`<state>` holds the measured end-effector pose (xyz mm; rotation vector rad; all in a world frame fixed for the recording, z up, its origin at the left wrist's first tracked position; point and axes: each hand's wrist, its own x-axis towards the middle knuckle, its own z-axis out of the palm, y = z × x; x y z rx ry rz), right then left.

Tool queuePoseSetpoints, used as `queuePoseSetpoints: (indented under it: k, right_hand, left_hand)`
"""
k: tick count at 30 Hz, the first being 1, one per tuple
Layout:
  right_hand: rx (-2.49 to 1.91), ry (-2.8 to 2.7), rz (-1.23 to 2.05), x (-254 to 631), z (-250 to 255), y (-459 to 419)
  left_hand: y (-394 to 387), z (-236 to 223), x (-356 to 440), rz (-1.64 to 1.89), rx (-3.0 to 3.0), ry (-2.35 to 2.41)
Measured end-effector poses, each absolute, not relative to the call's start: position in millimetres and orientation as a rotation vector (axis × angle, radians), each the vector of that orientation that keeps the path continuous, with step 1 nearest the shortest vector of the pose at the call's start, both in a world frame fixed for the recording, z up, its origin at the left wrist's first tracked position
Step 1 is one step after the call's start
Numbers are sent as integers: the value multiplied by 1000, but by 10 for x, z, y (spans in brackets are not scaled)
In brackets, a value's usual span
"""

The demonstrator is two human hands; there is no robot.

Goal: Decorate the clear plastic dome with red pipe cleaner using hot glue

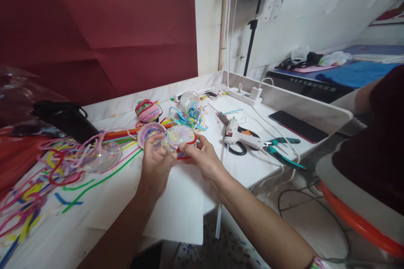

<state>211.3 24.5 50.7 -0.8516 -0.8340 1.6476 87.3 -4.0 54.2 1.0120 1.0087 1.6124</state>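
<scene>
Between both hands is a clear plastic half shell (179,134) with a red fuzzy strip along its right and lower rim. My left hand (157,157) grips its left side, thumb and fingers bent round it. On the right edge, my right hand (202,155) pinches the shell with the thumb on top; some of its fingers are hidden behind. Just behind my left fingers sits a round shell (150,131) lined with pink and purple strips. Farther back lie a pink and red wrapped ball (147,110) and a tangle of blue and yellow pipe cleaners (191,115).
On the right lie a white glue gun (241,136), black-handled scissors (239,149), green-handled pliers (282,151) and a phone (296,126). Loose pipe cleaners (59,159) and a clear shell (105,157) spread leftward. White paper (176,214) hangs over the front edge. A person (375,147) is at the right.
</scene>
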Motion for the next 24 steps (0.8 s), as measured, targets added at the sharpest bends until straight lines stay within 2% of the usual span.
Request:
queuePoseSetpoints:
  k: [11,24]
  right_hand:
    - [-816,-846,1646,2148,464,265]
    - [-820,-803,1640,2134,500,220]
  left_hand:
    - [-29,603,780,1475,1116,932]
    - [-2,561,756,1482,1150,943]
